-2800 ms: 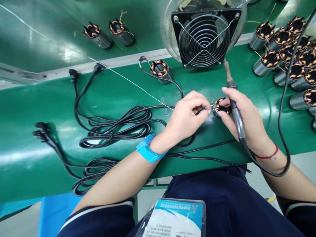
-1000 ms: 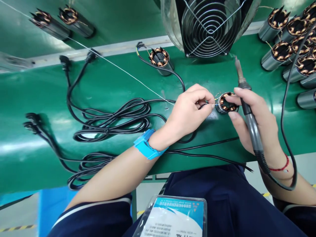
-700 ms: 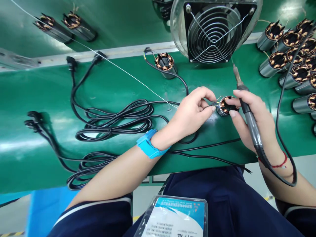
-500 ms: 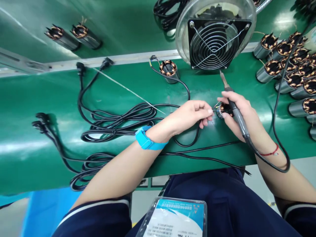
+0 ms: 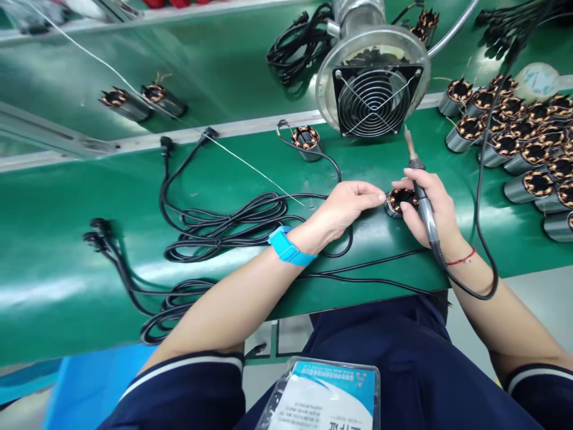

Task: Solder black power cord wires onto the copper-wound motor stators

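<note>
Seeing green room on the tabletop (image 5: 380, 239) toward its six-o'clock edge (image 5: 349, 307), we are gripping a soldering iron (image 5: 428, 220) in our right hand (image 5: 441, 206); our left hand (image 5: 345, 206) is pinching closed, contents unclear, at nine o'clock of the silvery, copper-wound stator (image 5: 393, 203).

My soldering iron (image 5: 424, 206): smooth plastic handle (image 5: 428, 224), dull metal tip (image 5: 408, 138). Stator (image 5: 394, 207) I touch: shiny metal shell, coppery windings. Bench (image 5: 250, 170) before me: smooth, glossy.
</note>
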{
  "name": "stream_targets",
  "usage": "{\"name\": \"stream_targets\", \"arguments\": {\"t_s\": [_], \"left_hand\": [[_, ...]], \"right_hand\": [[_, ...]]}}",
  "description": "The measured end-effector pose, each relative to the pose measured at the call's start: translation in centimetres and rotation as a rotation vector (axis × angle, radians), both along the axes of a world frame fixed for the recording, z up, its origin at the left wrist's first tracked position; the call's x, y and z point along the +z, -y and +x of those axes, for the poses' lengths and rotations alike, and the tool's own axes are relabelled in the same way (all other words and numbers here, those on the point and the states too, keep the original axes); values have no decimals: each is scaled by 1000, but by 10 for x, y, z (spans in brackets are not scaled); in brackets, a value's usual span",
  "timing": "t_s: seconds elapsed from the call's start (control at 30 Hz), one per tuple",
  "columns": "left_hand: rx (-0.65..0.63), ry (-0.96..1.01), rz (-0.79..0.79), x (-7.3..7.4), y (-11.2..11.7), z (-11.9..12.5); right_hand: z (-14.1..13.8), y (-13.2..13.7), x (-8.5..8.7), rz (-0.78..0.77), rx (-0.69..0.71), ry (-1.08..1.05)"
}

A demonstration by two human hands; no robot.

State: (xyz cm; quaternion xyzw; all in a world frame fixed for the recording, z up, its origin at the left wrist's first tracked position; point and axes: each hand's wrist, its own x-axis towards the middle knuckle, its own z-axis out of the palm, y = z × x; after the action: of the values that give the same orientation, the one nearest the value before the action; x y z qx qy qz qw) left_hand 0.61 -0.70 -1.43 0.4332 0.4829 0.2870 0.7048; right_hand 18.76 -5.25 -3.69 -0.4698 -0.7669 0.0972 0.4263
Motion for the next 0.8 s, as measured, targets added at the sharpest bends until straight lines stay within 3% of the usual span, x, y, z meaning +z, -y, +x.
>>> {"name": "stream_targets", "arguments": {"t_s": [0.23, 0.43, 0.67, 0.8], "left_hand": [[-143, 18, 16, 1, -3, -7], [-82, 42, -7, -4, 1, 1], [-124, 255, -221, -4, 0, -11], [-190, 222, -204, -4, 1, -12]], "right_hand": [[-2, -3, -6, 130, 61, 31], [-4, -3, -7, 84, 83, 70], [-9, -1, -5, 75, 3, 83], [-11, 1, -5, 21, -52, 38]]}}
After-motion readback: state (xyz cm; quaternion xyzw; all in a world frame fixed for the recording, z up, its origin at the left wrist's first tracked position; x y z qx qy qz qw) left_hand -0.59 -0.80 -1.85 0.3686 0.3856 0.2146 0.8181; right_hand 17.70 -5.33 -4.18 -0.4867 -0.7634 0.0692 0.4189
